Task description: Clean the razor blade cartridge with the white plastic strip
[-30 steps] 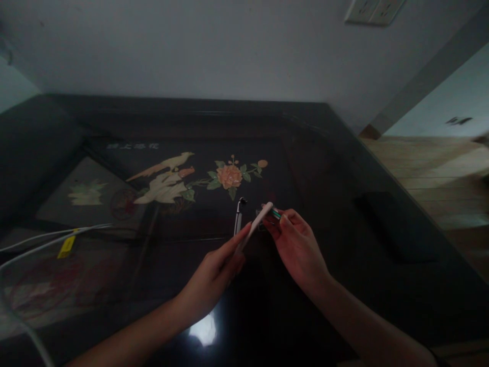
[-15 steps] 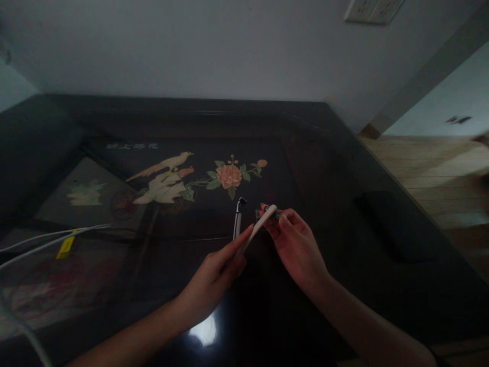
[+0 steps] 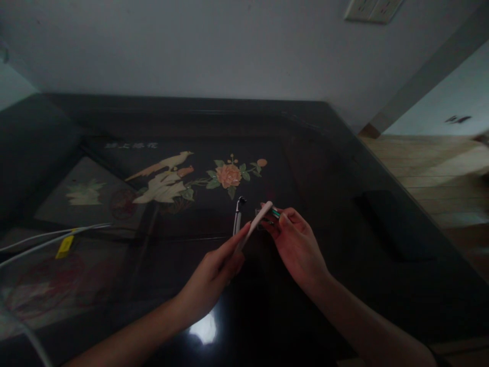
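Note:
My left hand [image 3: 214, 270] grips a slim white stick-like tool [image 3: 256, 226], angled up and to the right. Its tip meets a small green and red object [image 3: 275, 213] pinched in the fingers of my right hand [image 3: 296, 247]. Both hands hover over a glossy black table [image 3: 344, 168] with an inlaid bird and flower picture [image 3: 179, 178]. A thin white-and-dark pen-like item [image 3: 237, 220] lies on the table just left of the tool tip. What the small green object is stays too dark to tell.
White cables with a yellow tag [image 3: 64, 245] run in from the left edge. A dark flat rectangle [image 3: 393, 224] lies on the table at the right. The table's right edge borders a wooden floor [image 3: 439, 173]. A wall socket [image 3: 372, 10] sits high on the wall.
Barely anything differs; the tool tip dipped slightly toward my right fingers half a second ago and has come back up. Both hands stay in place.

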The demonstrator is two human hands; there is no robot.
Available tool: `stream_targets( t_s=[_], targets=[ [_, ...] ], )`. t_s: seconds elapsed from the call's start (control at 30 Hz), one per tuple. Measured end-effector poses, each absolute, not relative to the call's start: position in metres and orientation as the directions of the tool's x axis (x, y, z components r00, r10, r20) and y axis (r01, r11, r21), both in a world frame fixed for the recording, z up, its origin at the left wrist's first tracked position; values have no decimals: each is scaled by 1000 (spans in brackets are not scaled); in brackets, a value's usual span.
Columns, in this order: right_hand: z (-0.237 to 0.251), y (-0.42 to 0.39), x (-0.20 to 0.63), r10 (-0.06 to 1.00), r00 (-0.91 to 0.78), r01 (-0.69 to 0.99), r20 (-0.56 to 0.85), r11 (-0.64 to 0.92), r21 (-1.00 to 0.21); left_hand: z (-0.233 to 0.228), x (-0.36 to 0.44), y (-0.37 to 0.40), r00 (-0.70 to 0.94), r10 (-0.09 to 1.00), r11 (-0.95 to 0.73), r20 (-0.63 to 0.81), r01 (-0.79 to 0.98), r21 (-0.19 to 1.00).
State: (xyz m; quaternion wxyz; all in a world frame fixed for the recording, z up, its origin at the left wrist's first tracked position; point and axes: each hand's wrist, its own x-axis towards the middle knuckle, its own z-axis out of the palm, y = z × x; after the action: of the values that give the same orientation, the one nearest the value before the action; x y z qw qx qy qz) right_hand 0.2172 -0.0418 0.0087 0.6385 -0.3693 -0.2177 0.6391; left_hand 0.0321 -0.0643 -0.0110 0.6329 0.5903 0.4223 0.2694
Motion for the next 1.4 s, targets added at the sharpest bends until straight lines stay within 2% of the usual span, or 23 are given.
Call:
stream_targets(
  t_s=[0.23, 0.73, 1.17, 1.4],
  targets=[
    [9, -42, 217, 979, 77, -648, -189, -95, -756, -8, 33, -67, 579, 796, 160, -177, 80, 984],
    [9, -42, 217, 977, 83, -666, -195, -91, -740, -10, 33, -64, 431, 874, 145, -224, 207, 967],
    [6, -41, 217, 979, 77, -648, -189, -95, -755, -8, 34, -68, 553, 812, 162, -188, 95, 982],
    [9, -41, 217, 979, 72, -662, -190, -95, -744, -10, 33, -67, 503, 832, 192, -232, 132, 973]
  ],
)
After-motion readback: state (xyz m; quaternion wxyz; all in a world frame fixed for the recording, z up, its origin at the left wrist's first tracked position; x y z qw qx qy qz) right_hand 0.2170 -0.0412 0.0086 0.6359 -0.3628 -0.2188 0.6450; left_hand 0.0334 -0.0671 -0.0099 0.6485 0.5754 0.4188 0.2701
